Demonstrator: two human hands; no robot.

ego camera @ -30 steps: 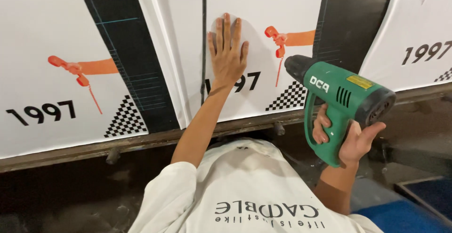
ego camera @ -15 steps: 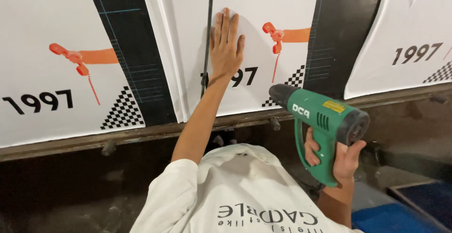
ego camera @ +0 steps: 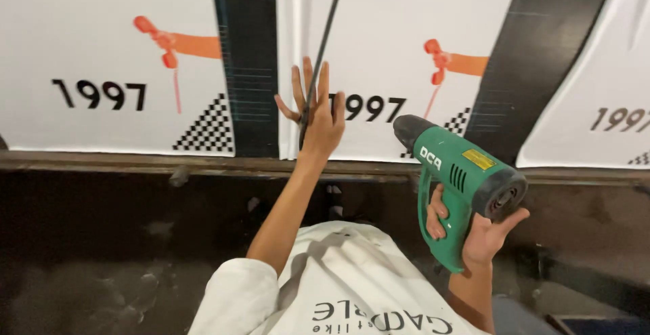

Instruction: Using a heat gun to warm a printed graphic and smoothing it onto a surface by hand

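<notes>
A green heat gun (ego camera: 467, 186) is gripped in the right hand (ego camera: 474, 230). The left hand (ego camera: 318, 115), fingers spread, is pressed on the white sheet (ego camera: 379, 44); beside them, scorching is risked.

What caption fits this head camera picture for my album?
Left hand pressed flat on a white printed sheet, right hand holding a green heat gun by its handle.

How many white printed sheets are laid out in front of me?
3: one white printed sheet at far left, one in the middle under the left hand, one at far right, cut off by the frame; more may lie beyond.
</notes>
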